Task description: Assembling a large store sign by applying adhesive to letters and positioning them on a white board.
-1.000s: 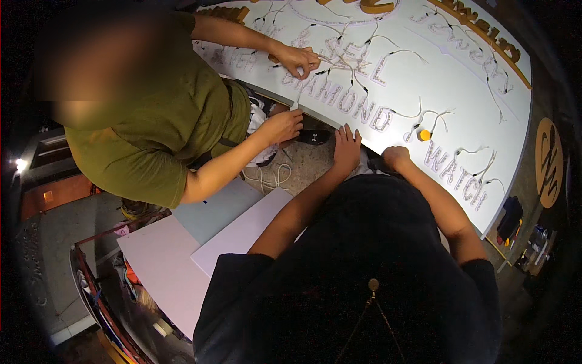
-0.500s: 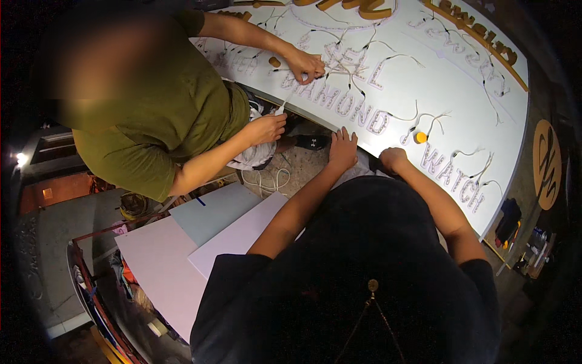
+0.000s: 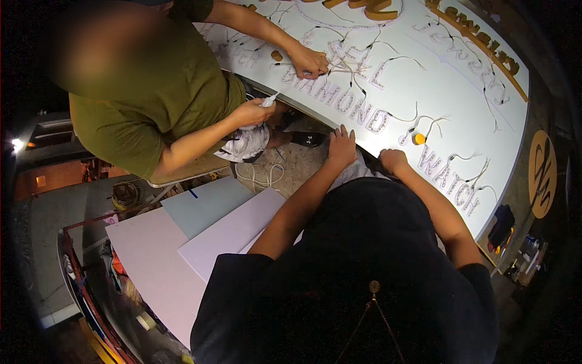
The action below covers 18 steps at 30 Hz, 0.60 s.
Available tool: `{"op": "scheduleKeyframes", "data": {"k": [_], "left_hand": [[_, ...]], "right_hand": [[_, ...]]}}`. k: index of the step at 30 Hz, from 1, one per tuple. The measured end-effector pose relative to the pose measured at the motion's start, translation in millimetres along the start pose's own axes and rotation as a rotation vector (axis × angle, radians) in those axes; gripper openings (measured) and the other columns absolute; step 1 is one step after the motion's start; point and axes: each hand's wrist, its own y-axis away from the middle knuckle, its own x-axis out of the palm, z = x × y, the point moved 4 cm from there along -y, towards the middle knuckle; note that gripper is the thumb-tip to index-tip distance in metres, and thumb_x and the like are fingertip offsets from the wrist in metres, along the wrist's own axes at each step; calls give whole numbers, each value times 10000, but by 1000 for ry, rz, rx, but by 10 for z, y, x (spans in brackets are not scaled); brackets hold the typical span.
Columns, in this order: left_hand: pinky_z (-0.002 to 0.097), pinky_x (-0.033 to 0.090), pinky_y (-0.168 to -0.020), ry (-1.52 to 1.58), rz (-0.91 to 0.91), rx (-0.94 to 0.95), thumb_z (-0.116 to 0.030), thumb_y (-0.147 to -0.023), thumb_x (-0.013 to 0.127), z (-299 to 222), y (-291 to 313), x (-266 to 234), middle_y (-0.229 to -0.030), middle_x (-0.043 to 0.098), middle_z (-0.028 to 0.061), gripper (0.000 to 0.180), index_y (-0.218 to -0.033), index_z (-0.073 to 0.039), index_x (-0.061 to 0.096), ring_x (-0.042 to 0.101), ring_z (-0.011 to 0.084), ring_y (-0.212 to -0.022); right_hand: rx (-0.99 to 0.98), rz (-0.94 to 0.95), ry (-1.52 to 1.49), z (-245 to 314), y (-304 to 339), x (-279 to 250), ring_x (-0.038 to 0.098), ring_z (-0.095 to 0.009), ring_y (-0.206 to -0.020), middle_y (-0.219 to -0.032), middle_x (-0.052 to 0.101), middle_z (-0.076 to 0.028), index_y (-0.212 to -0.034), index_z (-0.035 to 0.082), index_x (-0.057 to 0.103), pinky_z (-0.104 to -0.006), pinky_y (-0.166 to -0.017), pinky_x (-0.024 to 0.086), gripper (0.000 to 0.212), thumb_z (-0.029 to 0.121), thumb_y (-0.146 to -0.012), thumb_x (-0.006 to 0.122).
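Observation:
My left hand (image 3: 342,147) lies on the near edge of the white sign board (image 3: 388,103), its fingers stretched out and holding nothing. To its right, my right hand (image 3: 394,161) sits at the same edge with fingers curled. Whatever those fingers hold, if anything, is hidden. In front of my hands, rows of clear letter-shaped LED strips (image 3: 376,123) with thin loose wires (image 3: 431,121) run across the board. A small orange cap (image 3: 419,139) stands on it just beyond my right hand.
At the left, a co-worker in a green shirt (image 3: 163,91) holds a small white nozzle bottle (image 3: 269,101) and reaches over the board with the other hand (image 3: 309,62). Pale flat sheets (image 3: 233,227) lie at lower left. Brown cut-out letters (image 3: 479,36) lie along the far edge.
The co-worker has leaned back a little to the left, and the nozzle bottle has moved up and left. My hands stay at the board's edge, almost unmoved.

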Motion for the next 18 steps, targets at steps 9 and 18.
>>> {"op": "scheduleKeyframes", "data": {"k": [9,18], "left_hand": [[495,304,-1010,-9,54,14,-369,-648,736,-3,0,14,-1371,354,279,826,-1331,-39,410,390,396,-1233],[483,320,-994,-21,55,19,-380,-647,740,41,-36,28,-1367,357,279,833,-1329,-35,408,400,398,-1218]], "right_hand": [[1,13,10,-23,25,-29,672,-282,-845,-937,679,-152,-918,42,674,-388,-698,532,249,149,-855,458],[36,1,-47,-49,-9,-69,659,-310,-866,-924,668,-187,-879,26,673,-400,-718,525,223,168,-822,511]]}}
